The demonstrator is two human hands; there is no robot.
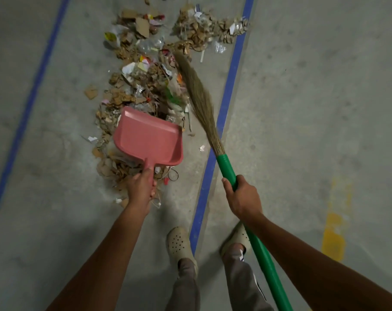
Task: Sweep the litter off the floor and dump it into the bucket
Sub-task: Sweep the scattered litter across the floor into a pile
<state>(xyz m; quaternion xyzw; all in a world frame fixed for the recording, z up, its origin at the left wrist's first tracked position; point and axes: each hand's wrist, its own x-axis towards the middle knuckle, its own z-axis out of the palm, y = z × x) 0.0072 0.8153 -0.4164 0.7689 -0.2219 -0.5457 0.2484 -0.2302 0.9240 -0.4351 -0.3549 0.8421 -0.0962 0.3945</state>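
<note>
A: Surroundings?

B: Grey concrete floor (302, 90). One blue line (227, 95) runs down the middle right of the frame and a second blue line (31, 93) runs down the left. A yellow mark (334, 234) sits at lower right. Two pale shoes (179, 242) stand at bottom centre, one either side of the middle-right line.

A: And the litter?

B: The litter (145, 86), cardboard scraps, paper and plastic film, lies in a long heap from top centre down to mid-frame, between the two lines. A pink dustpan (145, 138) sits over the near end of the heap with its mouth facing the bulk of it. No scraps show inside the pan.

A: Fingers?

B: The left hand (141, 186) is wrapped round the dustpan's handle, fingers curled underneath. The right hand (242, 196) grips the green handle (227, 170) of the broom (199, 102), thumb on top.

A: Pose?

B: Both arms reach forward and down. The broom slants from lower right to upper centre, with its bristle tips touching the right edge of the heap and its shaft crossing the middle-right line.
</note>
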